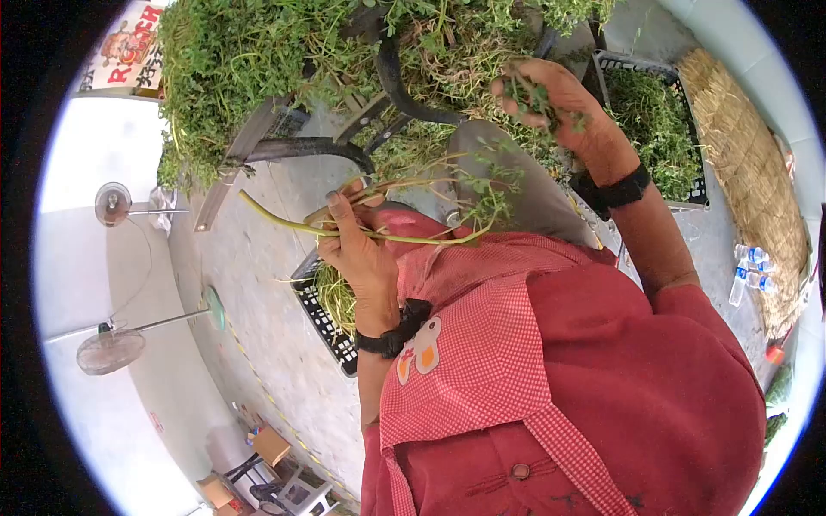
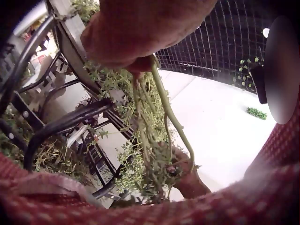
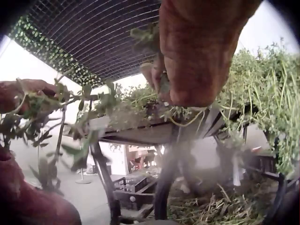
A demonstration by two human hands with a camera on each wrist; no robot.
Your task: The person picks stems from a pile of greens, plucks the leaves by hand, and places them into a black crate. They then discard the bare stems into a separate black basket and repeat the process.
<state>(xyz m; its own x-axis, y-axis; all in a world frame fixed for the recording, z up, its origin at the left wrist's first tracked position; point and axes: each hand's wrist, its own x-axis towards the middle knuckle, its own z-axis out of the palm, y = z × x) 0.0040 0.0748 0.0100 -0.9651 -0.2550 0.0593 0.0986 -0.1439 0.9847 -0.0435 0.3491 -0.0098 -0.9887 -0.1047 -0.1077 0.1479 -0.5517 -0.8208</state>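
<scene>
My left hand [image 1: 361, 254] pinches a small bunch of long green stems [image 1: 292, 225] between thumb and fingers; the leafy ends [image 1: 492, 199] point toward my right side. In the left wrist view the stems [image 2: 165, 101] hang below that hand [image 2: 145, 33]. Raised at the upper right, my right hand [image 1: 568, 107] has curled fingers round some small leafy sprigs [image 1: 529, 96], apart from the left hand's bunch. The right wrist view shows this hand [image 3: 201, 56] in front of the heaped greens, with leaves at its fingertips.
Heaped greens [image 1: 249, 69] cover a raised table before me, with a black curved metal tube [image 1: 391, 73] beside it. Black crates stand at right [image 1: 707, 185] and below my left hand [image 1: 346, 357]. A rolled straw mat [image 1: 748, 163] and bottles [image 1: 751, 267] lie at far right.
</scene>
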